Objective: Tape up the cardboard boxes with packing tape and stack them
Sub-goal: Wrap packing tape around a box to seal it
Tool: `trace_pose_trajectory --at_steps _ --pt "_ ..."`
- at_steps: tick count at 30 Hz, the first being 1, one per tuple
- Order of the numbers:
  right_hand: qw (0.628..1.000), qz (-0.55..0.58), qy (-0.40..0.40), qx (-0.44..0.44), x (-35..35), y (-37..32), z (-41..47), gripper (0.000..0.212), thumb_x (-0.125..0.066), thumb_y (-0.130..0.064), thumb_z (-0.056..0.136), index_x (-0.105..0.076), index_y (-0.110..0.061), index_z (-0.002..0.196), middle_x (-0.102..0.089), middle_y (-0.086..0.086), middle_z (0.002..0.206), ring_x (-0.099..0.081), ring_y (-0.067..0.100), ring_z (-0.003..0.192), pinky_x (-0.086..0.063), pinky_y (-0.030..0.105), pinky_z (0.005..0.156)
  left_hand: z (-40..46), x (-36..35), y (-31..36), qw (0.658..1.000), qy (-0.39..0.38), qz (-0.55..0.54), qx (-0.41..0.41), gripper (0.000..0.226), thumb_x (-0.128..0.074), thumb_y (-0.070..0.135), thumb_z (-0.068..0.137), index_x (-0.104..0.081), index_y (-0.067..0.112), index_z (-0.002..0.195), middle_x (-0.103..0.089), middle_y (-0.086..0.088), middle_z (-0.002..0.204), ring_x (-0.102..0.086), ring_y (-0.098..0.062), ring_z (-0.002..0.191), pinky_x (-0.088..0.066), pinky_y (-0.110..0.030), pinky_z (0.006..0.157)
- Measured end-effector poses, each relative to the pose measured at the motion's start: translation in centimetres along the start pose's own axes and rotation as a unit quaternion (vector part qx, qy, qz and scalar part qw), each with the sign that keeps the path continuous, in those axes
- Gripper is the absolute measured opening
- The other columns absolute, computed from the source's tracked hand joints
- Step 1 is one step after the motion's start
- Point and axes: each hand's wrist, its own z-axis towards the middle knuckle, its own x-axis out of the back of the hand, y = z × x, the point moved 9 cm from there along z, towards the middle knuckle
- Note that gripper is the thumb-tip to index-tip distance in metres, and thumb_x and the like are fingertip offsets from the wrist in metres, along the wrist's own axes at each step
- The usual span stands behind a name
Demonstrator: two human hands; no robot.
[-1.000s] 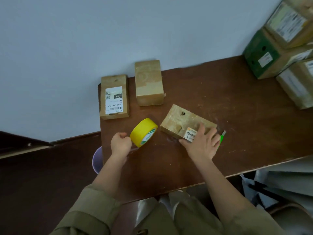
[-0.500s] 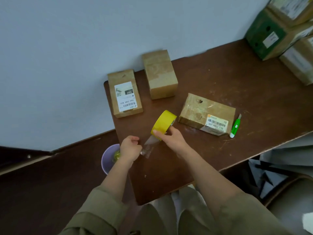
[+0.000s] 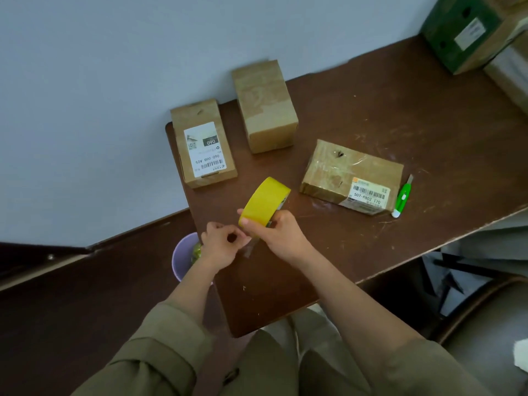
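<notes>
My right hand [image 3: 281, 237] grips a yellow roll of packing tape [image 3: 264, 202] above the near left part of the brown table [image 3: 371, 115]. My left hand [image 3: 223, 242] pinches the clear free end of the tape [image 3: 250, 248] just left of the roll. Three small cardboard boxes lie on the table: one with a white label [image 3: 203, 144] at the left edge, a plain one [image 3: 264, 105] behind it against the wall, and a flat one with a barcode label [image 3: 351, 177] to the right of the roll.
A green utility knife [image 3: 403, 197] lies right beside the flat box. A lilac bin [image 3: 183, 258] stands on the floor under my left wrist. Larger stacked boxes, one green [image 3: 463, 30], fill the far right corner. Papers lie below the table's right edge.
My right hand left the flat box and took the tape roll. My left hand passed from the roll to its free end, pulled out a short strip, then moved back close to the roll.
</notes>
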Motion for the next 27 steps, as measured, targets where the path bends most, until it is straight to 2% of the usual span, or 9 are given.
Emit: trace_pose_trajectory --at_steps 2,4,6,8,14,17,20,23,27 --pt "1.000 0.014 0.002 0.001 0.3 -0.3 -0.2 0.021 -0.068 -0.006 0.093 -0.072 0.001 0.112 -0.073 0.004 0.110 -0.067 -0.005 0.092 -0.050 0.014 0.084 -0.4 0.0 -0.6 1.000 -0.020 -0.012 0.005 0.021 -0.067 0.054 0.086 -0.062 0.037 0.075 -0.047 -0.005 0.109 -0.040 -0.020 0.107 -0.030 -0.033 0.093" --pt "0.999 0.031 0.011 0.005 0.7 -0.8 -0.3 0.021 -0.068 -0.007 0.093 -0.072 0.000 0.113 -0.074 0.005 0.111 -0.067 -0.002 0.096 -0.051 0.016 0.088 -0.6 0.2 -0.3 0.998 -0.031 -0.053 -0.003 0.029 -0.066 0.056 0.085 -0.063 0.034 0.065 -0.057 -0.003 0.093 -0.052 -0.023 0.096 -0.038 -0.036 0.086" --pt "0.997 0.061 0.036 0.021 1.5 -2.3 -0.1 0.020 -0.068 -0.006 0.093 -0.073 0.001 0.111 -0.074 0.006 0.110 -0.068 0.004 0.100 -0.053 0.022 0.093 -1.1 0.6 1.5 0.985 -0.042 -0.165 -0.004 0.032 -0.064 0.040 0.094 -0.061 0.021 0.068 -0.062 -0.003 0.078 -0.057 -0.021 0.080 -0.040 -0.035 0.075" --pt "0.993 0.082 0.073 0.050 2.8 -4.5 0.4 0.018 -0.069 -0.006 0.092 -0.074 0.001 0.108 -0.075 0.006 0.107 -0.068 0.007 0.101 -0.054 0.025 0.095 -1.7 1.6 3.5 0.960 -0.033 -0.277 0.004 0.026 -0.059 0.031 0.098 -0.058 0.014 0.079 -0.067 -0.003 0.079 -0.062 -0.017 0.076 -0.044 -0.030 0.075" --pt "0.975 0.121 0.158 0.099 8.2 -9.5 0.5 0.021 -0.071 -0.015 0.092 -0.073 -0.007 0.111 -0.074 -0.015 0.108 -0.067 0.013 0.112 -0.052 0.036 0.100 -2.6 5.4 10.4 0.895 -0.068 -0.440 -0.021 0.012 -0.063 0.010 0.095 -0.056 0.005 0.086 -0.066 -0.008 0.077 -0.067 -0.017 0.072 -0.058 -0.025 0.074" --pt "0.961 0.158 0.201 0.104 11.0 -9.7 -0.8 0.022 -0.071 -0.020 0.092 -0.070 -0.025 0.113 -0.075 -0.006 0.112 -0.068 0.018 0.112 -0.052 0.040 0.099 -3.2 5.9 12.6 0.882 -0.112 -0.457 -0.025 0.009 -0.063 -0.001 0.091 -0.056 0.003 0.090 -0.065 -0.009 0.073 -0.067 -0.017 0.067 -0.060 -0.027 0.073" --pt "0.948 0.160 0.238 0.134 13.6 -9.8 -2.8 0.048 -0.075 -0.023 0.089 -0.057 -0.039 0.130 -0.074 0.002 0.110 -0.067 0.017 0.103 -0.050 0.039 0.096 -3.3 5.5 14.8 0.878 -0.155 -0.453 -0.026 0.006 -0.061 -0.004 0.092 -0.059 0.001 0.093 -0.064 -0.010 0.075 -0.064 -0.016 0.066 -0.058 -0.024 0.068" --pt "0.935 0.129 0.285 0.165 16.1 -9.4 -5.5 0.078 -0.080 -0.023 0.083 -0.036 -0.048 0.142 -0.071 -0.001 0.098 -0.063 0.014 0.095 -0.051 0.036 0.092 -3.3 4.1 17.2 0.905 -0.195 -0.378 -0.031 0.010 -0.063 -0.003 0.091 -0.064 -0.004 0.101 -0.065 -0.010 0.078 -0.063 -0.016 0.071 -0.057 -0.027 0.072" --pt "0.926 0.059 0.342 0.150 19.2 -7.2 -8.8 0.099 -0.078 -0.010 0.085 -0.014 -0.042 0.154 -0.064 -0.005 0.090 -0.060 0.007 0.086 -0.049 0.025 0.090 -3.8 2.3 20.5 0.934 -0.191 -0.298 -0.058 0.010 -0.069 0.002 0.089 -0.067 -0.001 0.098 -0.069 -0.010 0.085 -0.065 -0.015 0.077 -0.056 -0.026 0.074"
